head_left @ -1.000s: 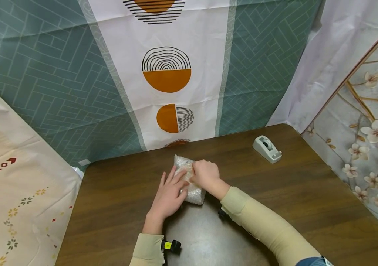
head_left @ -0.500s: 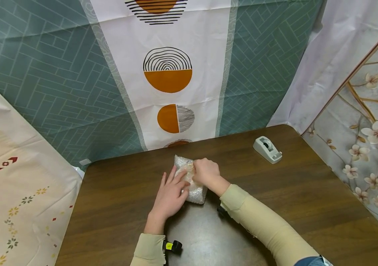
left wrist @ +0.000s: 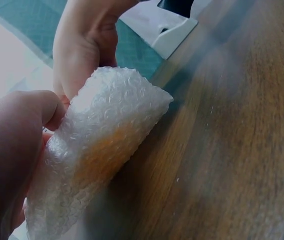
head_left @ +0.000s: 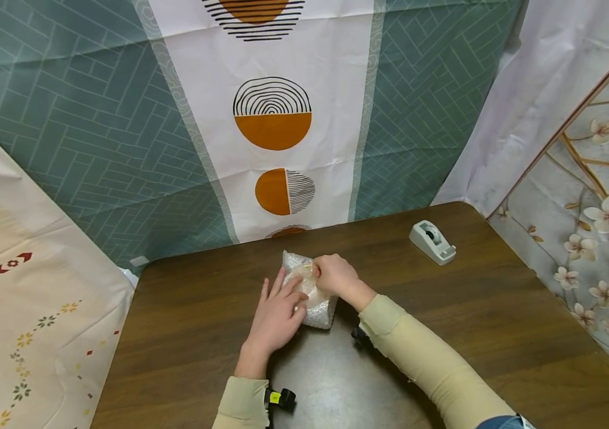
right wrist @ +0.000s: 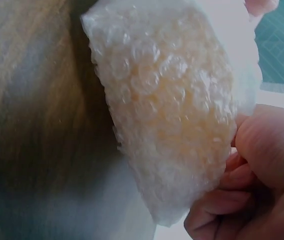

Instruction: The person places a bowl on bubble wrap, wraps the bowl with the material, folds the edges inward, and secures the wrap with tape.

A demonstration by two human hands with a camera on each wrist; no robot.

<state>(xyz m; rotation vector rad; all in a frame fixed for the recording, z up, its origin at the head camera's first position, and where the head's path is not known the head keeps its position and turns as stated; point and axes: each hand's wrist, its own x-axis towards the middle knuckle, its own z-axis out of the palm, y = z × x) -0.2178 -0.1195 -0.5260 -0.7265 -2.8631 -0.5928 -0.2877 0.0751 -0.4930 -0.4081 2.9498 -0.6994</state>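
A bubble-wrap package [head_left: 319, 317] lies on the table in the head view, under both hands. Something orange shows through the bubbles of the package [left wrist: 109, 115] in the left wrist view. My left hand [head_left: 276, 316] rests on its left part with spread, mostly straight fingers; the thumb is at the near side. From the right, my right hand [head_left: 336, 276] grips at the top face of the wrap with curled fingers. In the right wrist view that hand [right wrist: 267, 165] has its fingers bent in beside the edge of the package [right wrist: 167, 90], fingertips partly hidden.
A white tape dispenser [head_left: 433, 241] stands at the back right of the brown wooden table [head_left: 186, 333]. Patterned cloths [head_left: 299, 137] hang behind the table and at both sides. Black wrist cameras [head_left: 285, 399] sit by the cuffs.
The right hand has shifted slightly to the right across the wrap. The left hand keeps its place on the package, and the whole head view has drifted a little.
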